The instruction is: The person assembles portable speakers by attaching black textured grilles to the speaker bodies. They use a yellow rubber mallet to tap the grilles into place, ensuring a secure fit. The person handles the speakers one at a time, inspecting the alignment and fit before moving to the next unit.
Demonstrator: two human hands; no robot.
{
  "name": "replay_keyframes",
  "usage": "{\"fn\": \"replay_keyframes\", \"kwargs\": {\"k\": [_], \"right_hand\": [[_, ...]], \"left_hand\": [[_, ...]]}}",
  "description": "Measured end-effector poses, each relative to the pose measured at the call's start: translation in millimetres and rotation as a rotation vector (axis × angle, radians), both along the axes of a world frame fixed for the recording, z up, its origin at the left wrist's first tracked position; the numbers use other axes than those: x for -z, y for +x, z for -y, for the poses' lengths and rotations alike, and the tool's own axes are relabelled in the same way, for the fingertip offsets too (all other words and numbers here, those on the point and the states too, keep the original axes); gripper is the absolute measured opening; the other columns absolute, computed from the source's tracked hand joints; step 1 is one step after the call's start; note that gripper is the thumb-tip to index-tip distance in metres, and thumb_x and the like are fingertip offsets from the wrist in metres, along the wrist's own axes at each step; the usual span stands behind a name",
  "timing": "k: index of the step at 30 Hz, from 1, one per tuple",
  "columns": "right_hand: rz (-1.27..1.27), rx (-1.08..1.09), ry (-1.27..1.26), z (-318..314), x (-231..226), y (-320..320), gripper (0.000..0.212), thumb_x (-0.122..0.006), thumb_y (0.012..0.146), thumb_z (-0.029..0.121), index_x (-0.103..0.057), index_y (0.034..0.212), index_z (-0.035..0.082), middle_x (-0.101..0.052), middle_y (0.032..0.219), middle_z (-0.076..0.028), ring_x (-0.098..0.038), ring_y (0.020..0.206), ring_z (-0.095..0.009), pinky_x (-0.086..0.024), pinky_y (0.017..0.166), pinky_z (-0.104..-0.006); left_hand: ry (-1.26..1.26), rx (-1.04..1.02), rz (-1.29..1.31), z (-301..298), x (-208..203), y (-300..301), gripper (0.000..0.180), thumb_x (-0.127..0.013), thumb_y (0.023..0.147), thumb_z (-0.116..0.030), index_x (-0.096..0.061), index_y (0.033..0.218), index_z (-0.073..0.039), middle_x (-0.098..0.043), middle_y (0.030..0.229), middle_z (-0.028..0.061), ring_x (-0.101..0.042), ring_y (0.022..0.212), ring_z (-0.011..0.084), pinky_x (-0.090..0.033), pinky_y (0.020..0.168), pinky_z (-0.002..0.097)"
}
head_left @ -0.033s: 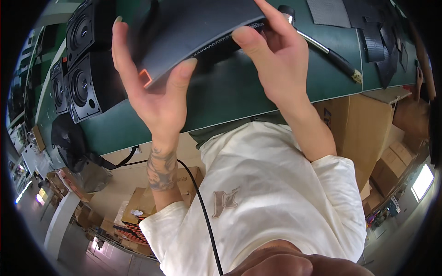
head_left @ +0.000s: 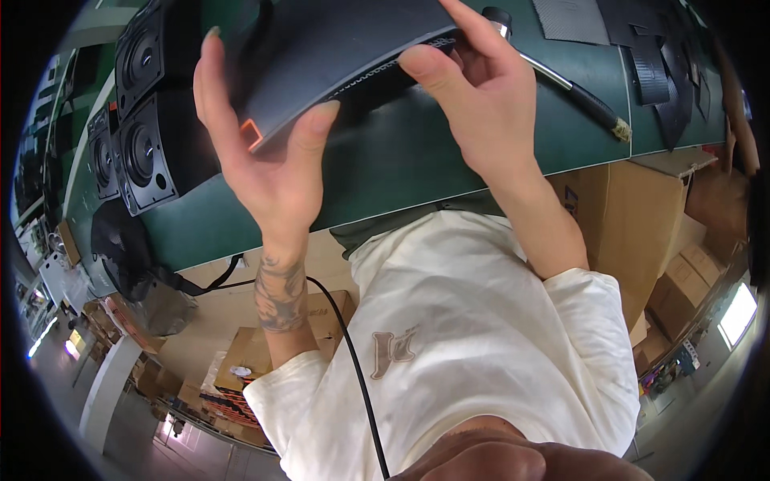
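Raised over the green table, a large black panel-like piece (head_left: 345, 44) is held between my two hands, its top cut off by the frame's edge. A row of small perforations runs along its near edge. My left hand (head_left: 273, 180) grips its left end, thumb on the near edge and fingers up the side. An orange strip (head_left: 252, 135) shows at that corner. On the right end, my right hand (head_left: 489, 104) is closed round the piece, its thumb pressed on the near edge. The piece's underside is in shadow.
Several black speakers (head_left: 144, 152) stand at the left of the green table (head_left: 385, 180). A tool with a metal shaft and black grip (head_left: 592, 104) lies right of my right hand. Dark flat sheets (head_left: 654, 72) lie at the far right. A large cardboard box (head_left: 626, 216) stands below the table's right edge.
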State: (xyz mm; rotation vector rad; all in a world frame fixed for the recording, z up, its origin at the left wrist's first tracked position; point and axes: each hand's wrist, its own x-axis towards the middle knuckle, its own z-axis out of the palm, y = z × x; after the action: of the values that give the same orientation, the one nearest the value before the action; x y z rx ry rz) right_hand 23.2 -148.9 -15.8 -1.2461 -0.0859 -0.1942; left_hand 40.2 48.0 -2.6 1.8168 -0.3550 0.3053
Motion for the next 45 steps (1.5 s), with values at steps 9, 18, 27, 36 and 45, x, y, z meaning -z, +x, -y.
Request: {"fn": "replay_keyframes", "kwargs": {"k": [9,18,27,36,45], "right_hand": [[0.249,0.144,-0.608,12,-14,16,0.078,-0.082,0.088,0.017,-0.041,0.152,-0.001,-0.055,0.139,-0.015,-0.056,0.128,-0.023,-0.045,0.108,-0.0332],[0.225,0.030,-0.444,9,-9,14,0.098,-0.093,0.073,0.019,-0.039,0.153,0.003,-0.050,0.145,-0.014,-0.052,0.133,-0.028,-0.043,0.112,-0.0362],[0.201,-0.041,-0.479,18,-13,12,0.099,-0.092,0.074,0.018,-0.037,0.156,0.005,-0.048,0.148,-0.014,-0.052,0.134,-0.032,-0.043,0.112,-0.0384],[0.142,-0.041,-0.565,17,-17,7,0.093,-0.085,0.084,0.027,-0.035,0.159,0.005,-0.057,0.140,-0.018,-0.057,0.127,-0.030,-0.046,0.107,-0.0369],[0.113,0.055,-0.842,22,-19,26,0.062,-0.070,0.099,0.034,-0.051,0.148,0.002,-0.064,0.135,-0.016,-0.062,0.124,-0.026,-0.047,0.107,-0.0353]], "left_hand": [[0.214,0.307,0.086,-45,-8,50,0.082,-0.085,0.080,-0.027,-0.049,0.151,-0.004,-0.036,0.158,0.0166,-0.050,0.138,0.0293,-0.046,0.111,0.0409],[-0.034,0.326,0.077,-36,10,54,0.078,-0.086,0.082,-0.036,-0.051,0.144,-0.003,-0.035,0.160,0.0221,-0.049,0.138,0.0304,-0.043,0.113,0.0419],[0.005,0.309,0.085,-37,12,55,0.085,-0.088,0.079,-0.046,-0.050,0.142,-0.003,-0.033,0.162,0.0250,-0.046,0.142,0.0310,-0.043,0.115,0.0438],[-0.013,0.366,0.070,-44,7,57,0.100,-0.095,0.073,-0.032,-0.037,0.151,-0.006,-0.039,0.157,0.0237,-0.056,0.132,0.0287,-0.049,0.109,0.0411],[-0.225,0.044,-0.423,-26,-14,36,0.069,-0.080,0.091,-0.022,-0.044,0.145,0.000,-0.058,0.126,0.0102,-0.057,0.114,0.0169,-0.046,0.102,0.0311]]}}
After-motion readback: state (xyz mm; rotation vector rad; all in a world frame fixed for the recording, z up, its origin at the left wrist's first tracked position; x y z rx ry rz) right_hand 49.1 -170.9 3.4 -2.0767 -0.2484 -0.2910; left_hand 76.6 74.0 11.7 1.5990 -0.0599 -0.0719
